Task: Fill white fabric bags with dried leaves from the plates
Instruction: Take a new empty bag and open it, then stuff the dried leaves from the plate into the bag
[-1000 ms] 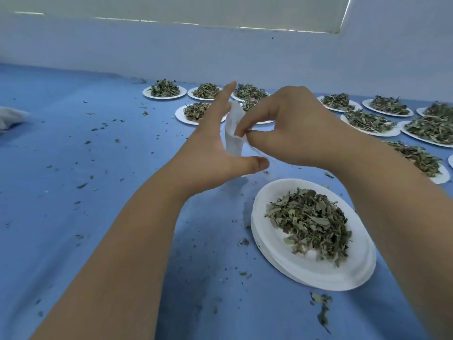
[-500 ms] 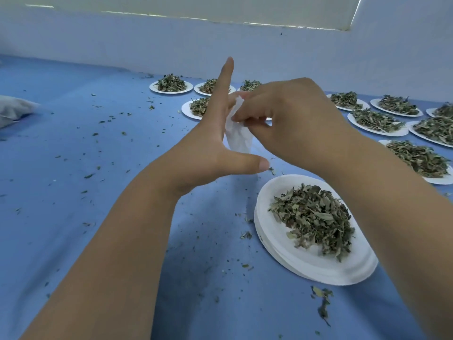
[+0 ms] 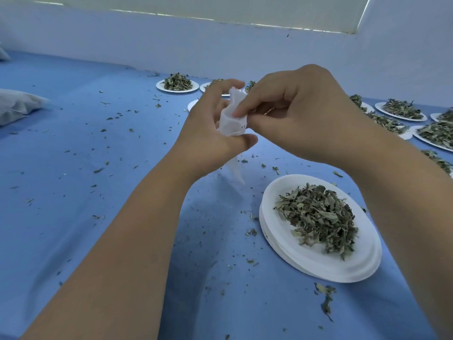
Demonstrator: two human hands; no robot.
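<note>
A small white fabric bag [image 3: 230, 123] is held up above the blue cloth between both hands. My left hand [image 3: 208, 133] curls round it, thumb under its lower part, and its tail hangs down below the thumb. My right hand [image 3: 296, 114] pinches the bag's upper edge with fingertip and thumb. Just below and to the right lies a white paper plate [image 3: 318, 263] with a heap of dried green leaves [image 3: 318, 217]. Whether the bag holds any leaves is hidden.
Several more plates of dried leaves [image 3: 177, 82] stand along the far edge and at the right [image 3: 402, 110]. A pale fabric bundle [image 3: 17, 107] lies at far left. Leaf crumbs are scattered over the blue cloth [image 3: 73, 180]. A wall rises behind.
My left fingers, stretched straight up before, have curled round the bag. The right hand has shifted its pinch on the bag's top. The view has tilted slightly.
</note>
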